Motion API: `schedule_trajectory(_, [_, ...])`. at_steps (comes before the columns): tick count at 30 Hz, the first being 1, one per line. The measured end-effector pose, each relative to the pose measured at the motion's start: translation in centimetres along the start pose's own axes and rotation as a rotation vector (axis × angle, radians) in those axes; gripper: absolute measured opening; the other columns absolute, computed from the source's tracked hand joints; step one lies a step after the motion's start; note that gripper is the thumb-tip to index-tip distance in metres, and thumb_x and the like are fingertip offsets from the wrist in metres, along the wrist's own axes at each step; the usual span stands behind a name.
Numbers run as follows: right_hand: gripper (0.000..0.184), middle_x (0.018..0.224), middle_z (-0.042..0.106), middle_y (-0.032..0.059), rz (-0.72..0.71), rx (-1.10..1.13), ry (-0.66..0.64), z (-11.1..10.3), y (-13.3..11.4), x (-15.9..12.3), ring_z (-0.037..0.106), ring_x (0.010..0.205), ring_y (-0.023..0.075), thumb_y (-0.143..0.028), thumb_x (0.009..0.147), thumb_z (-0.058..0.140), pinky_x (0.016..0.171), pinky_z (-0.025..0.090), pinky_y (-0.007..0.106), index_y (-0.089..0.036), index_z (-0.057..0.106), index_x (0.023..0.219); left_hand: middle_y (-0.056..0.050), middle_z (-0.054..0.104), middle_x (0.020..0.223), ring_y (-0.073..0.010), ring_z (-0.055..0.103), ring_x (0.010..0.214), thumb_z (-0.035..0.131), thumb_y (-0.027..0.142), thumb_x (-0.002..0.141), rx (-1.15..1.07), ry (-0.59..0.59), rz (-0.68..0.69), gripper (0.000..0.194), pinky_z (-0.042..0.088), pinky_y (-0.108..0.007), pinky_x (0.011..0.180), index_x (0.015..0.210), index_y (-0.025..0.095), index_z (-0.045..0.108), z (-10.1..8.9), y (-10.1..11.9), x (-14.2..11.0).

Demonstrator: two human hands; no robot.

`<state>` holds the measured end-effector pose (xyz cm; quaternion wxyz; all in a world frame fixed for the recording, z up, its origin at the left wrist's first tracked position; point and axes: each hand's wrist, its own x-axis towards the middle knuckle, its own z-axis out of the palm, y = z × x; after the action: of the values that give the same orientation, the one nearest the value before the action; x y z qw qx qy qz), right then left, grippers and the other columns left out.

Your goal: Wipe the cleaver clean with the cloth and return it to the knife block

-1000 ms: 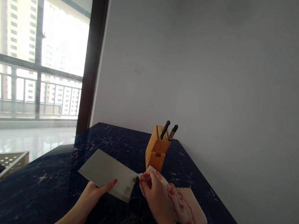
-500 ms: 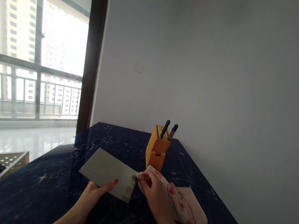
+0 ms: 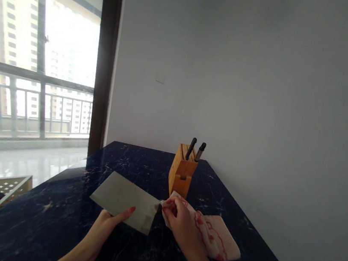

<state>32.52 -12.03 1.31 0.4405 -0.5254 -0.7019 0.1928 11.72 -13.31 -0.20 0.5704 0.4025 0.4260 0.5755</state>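
Observation:
A cleaver [image 3: 123,199] with a broad grey blade is tilted above the dark table. My left hand [image 3: 111,220] grips the blade from its near edge, thumb flat on the upper face and the other fingers hidden underneath. My right hand [image 3: 177,217] is closed in a pinch by the blade's right corner, on a fold of a white towel [image 3: 221,241] with red line patterns. The towel spreads under and to the right of this hand on the table. A short dark part shows between the blade and the right fingertips; most of the handle is hidden.
A wooden knife block [image 3: 182,170] with two dark-handled knives stands just beyond the towel. The dark blue marbled table [image 3: 137,162] meets a grey wall on the right. At left are a perforated rack [image 3: 18,188] with dark cloth and a large window.
The whole view has shifted slightly, with things sitting a little further left. Both hands keep their holds on the cleaver and the towel; the right fingertips have barely moved by the blade corner.

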Motion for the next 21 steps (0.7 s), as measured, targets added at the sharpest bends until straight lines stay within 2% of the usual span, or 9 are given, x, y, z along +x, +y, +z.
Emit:
schedule_trajectory(3, [0.012,0.08,0.06,-0.0032,-0.063,-0.028,-0.039,-0.1,-0.6,-0.5,0.056,0.073,0.0115,-0.02,0.079,0.048,0.067,0.039,0.022,-0.024,0.056,0.088,-0.012,0.068,0.102,-0.0294,0.06,0.099,0.073,0.033,0.064,0.006,-0.024,-0.001,0.039,0.05,-0.036,0.084,0.096,0.012,0.065,-0.1,-0.1,0.1])
schedule_trajectory(9, [0.016,0.085,0.059,-0.0018,-0.17,-0.02,-0.074,0.3,-1.0,-0.6,0.053,0.084,0.0132,-0.011,0.073,0.051,0.074,0.038,0.023,-0.023,0.058,0.081,-0.012,0.069,0.098,-0.0304,0.062,0.094,0.072,0.034,0.065,0.04,-0.055,0.045,0.038,0.049,-0.037,0.083,0.095,0.011,0.065,-0.4,-0.4,0.4])
schedule_trajectory(15, [0.013,0.077,0.061,-0.0043,-0.045,0.012,-0.049,0.3,-0.1,-0.1,0.055,0.07,0.0113,-0.021,0.077,0.052,0.064,0.038,0.021,-0.026,0.06,0.086,-0.012,0.069,0.099,-0.0311,0.061,0.098,0.074,0.036,0.062,0.056,-0.033,0.047,0.042,0.049,-0.037,0.083,0.095,0.01,0.066,-0.3,-0.2,0.4])
schedule_trajectory(21, [0.012,0.08,0.064,-0.0031,0.022,0.035,-0.016,0.1,0.4,0.3,0.058,0.073,0.0126,-0.029,0.079,0.051,0.067,0.041,0.023,-0.025,0.06,0.086,-0.012,0.068,0.103,-0.0308,0.058,0.103,0.076,0.035,0.059,0.065,-0.013,0.045,0.046,0.049,-0.036,0.085,0.096,0.011,0.065,-0.2,-0.1,0.4])
